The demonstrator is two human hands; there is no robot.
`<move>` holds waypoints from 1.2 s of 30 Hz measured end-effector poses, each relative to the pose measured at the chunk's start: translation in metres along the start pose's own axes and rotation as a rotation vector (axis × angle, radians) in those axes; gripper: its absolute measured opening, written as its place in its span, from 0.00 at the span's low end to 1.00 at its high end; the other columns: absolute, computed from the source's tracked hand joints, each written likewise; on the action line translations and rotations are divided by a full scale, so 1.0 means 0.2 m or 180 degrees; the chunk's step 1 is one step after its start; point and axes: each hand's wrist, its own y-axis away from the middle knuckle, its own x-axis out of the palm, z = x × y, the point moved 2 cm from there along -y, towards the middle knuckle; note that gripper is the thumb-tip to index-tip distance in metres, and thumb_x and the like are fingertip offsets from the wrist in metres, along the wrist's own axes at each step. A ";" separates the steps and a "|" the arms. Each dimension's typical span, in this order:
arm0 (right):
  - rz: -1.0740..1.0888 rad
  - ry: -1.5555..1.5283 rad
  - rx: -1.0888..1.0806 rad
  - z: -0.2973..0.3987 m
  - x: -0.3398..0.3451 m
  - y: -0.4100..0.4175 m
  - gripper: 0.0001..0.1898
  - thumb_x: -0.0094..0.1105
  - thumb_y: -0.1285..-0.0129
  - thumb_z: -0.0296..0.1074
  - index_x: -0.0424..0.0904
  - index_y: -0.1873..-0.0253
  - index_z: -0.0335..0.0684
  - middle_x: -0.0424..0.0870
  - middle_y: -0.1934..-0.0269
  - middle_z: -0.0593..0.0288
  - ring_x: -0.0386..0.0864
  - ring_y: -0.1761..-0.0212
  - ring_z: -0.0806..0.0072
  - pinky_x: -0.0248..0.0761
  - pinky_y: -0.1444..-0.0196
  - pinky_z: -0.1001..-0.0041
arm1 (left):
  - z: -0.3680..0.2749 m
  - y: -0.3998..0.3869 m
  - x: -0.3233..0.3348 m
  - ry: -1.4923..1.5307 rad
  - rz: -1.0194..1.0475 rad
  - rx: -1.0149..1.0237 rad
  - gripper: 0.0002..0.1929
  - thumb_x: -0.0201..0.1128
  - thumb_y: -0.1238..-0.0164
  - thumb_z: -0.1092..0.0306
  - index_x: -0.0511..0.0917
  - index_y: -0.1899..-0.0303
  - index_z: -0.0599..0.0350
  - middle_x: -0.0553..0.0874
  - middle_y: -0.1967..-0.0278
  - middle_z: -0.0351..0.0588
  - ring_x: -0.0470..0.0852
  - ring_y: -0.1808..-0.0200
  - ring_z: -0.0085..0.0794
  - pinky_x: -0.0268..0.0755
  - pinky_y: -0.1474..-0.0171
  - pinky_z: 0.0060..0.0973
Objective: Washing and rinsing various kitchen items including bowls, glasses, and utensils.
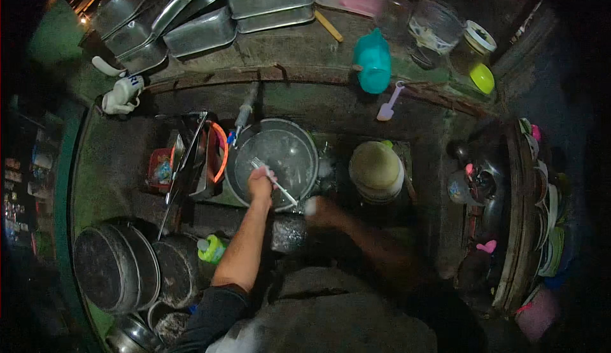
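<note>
My left hand [260, 186] grips a fork [285, 194], its tines pointing up and away and its pale handle slanting down to the right. Below it is a round metal basin [311, 143] that looks filled with cloudy water; whatever lies in it is hard to make out. Just right of the basin's near rim, my right hand [329, 213] is blurred and dim. Its fingers seem closed around a small white object [310, 206], too blurred to name, close to the end of the fork's handle.
A pipe with a blue-handled tap [232, 137] reaches the basin's far left. An orange tub [220, 152] and a red basket [157, 162] stand left. To the right is a covered pale bucket [377, 169]. Blackened pots [102, 269] and a green bottle [212, 249] sit near left; a teal jug [373, 61] stands on the ledge.
</note>
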 end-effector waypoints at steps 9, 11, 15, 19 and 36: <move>-0.1218 0.0721 0.1149 -0.58 -0.59 -0.99 0.40 0.67 0.39 0.56 0.69 0.31 0.31 0.74 0.34 0.40 0.72 0.31 0.45 0.71 0.33 0.53 | 0.19 -0.59 -0.33 -0.0570 0.0076 0.0076 0.09 0.57 0.23 0.69 0.75 0.47 0.55 0.84 0.55 0.46 0.84 0.61 0.34 0.79 0.62 0.32; -0.1301 0.1062 0.1005 -0.51 -0.59 -1.05 0.37 0.63 0.36 0.55 0.69 0.32 0.32 0.73 0.33 0.40 0.72 0.31 0.44 0.70 0.33 0.52 | 0.26 -0.60 -0.37 -0.0409 0.0265 0.0156 0.11 0.58 0.24 0.69 0.75 0.45 0.55 0.83 0.53 0.47 0.84 0.59 0.35 0.79 0.59 0.33; -0.1081 0.1176 0.1044 -0.29 -0.52 -1.15 0.30 0.56 0.30 0.51 0.71 0.33 0.32 0.75 0.34 0.39 0.74 0.33 0.45 0.69 0.33 0.52 | 0.44 -0.50 -0.42 0.0231 0.0855 0.0238 0.15 0.59 0.25 0.69 0.74 0.41 0.56 0.82 0.48 0.48 0.83 0.53 0.37 0.78 0.52 0.36; -0.1334 0.1020 0.0373 -0.05 -0.42 -1.25 0.28 0.52 0.28 0.53 0.75 0.38 0.32 0.79 0.39 0.40 0.78 0.38 0.47 0.71 0.35 0.53 | 0.54 -0.36 -0.37 0.1014 0.1409 0.0333 0.19 0.61 0.26 0.69 0.73 0.37 0.57 0.81 0.44 0.49 0.82 0.47 0.39 0.77 0.45 0.38; -0.0004 -0.1492 -0.1496 0.75 -0.39 0.18 0.05 0.64 0.39 0.20 0.81 0.59 0.35 0.84 0.63 0.64 0.79 0.61 0.79 0.72 0.55 0.76 | -0.22 0.98 0.00 -0.1971 0.0269 0.2390 0.22 0.59 0.27 0.64 0.71 0.36 0.60 0.82 0.47 0.63 0.79 0.41 0.58 0.70 0.39 0.48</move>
